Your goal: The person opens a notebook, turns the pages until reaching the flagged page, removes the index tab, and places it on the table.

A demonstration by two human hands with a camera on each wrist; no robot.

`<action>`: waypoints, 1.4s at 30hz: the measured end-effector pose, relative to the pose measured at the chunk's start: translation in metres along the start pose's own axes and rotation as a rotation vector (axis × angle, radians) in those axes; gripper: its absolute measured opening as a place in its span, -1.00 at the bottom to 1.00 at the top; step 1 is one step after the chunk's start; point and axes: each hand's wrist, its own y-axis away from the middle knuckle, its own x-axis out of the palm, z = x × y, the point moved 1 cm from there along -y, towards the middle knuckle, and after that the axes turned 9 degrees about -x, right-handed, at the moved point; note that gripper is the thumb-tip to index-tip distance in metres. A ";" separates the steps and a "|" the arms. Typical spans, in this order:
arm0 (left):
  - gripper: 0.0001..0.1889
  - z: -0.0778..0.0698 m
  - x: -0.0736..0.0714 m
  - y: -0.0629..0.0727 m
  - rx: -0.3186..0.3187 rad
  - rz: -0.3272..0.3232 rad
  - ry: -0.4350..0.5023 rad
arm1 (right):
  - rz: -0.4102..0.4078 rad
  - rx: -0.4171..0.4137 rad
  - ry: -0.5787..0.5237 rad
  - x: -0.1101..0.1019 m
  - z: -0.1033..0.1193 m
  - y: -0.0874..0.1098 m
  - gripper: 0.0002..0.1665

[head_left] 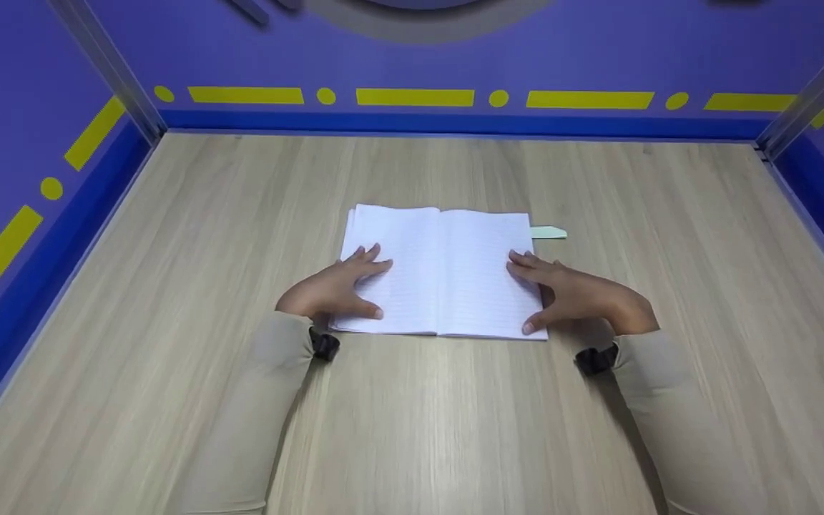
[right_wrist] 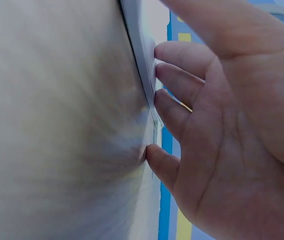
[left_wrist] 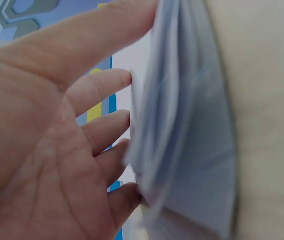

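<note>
A notebook point(head_left: 440, 279) lies spread on the table, its white ruled pages facing up and its fold running down the middle. My left hand point(head_left: 344, 285) rests on the left page with fingers and thumb spread apart. On the right page's outer edge, the fingertips and thumb of my right hand point(head_left: 562, 290) press down. In the left wrist view, loose page edges point(left_wrist: 174, 110) fan out below the left thumb. The right wrist view shows the right little finger point(right_wrist: 162, 165) reaching past the notebook's edge, low at the tabletop. A pale green tab point(head_left: 549, 232) sticks out beyond the right page.
The wood-grain table point(head_left: 412, 429) spreads around the notebook on every side. Blue-purple panels point(head_left: 412, 64) with yellow dashes and dots stand along its back, left and right edges. Black wrist mounts point(head_left: 325, 345) sit on both beige sleeves point(head_left: 240, 422).
</note>
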 end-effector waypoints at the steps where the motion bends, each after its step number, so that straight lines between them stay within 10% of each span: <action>1: -0.09 0.000 0.000 0.000 0.001 0.000 0.001 | 0.002 0.001 -0.003 0.000 0.000 0.000 0.26; 42: -0.09 0.001 0.000 -0.001 0.001 0.001 0.023 | 0.048 -0.063 0.002 -0.002 -0.001 0.005 0.40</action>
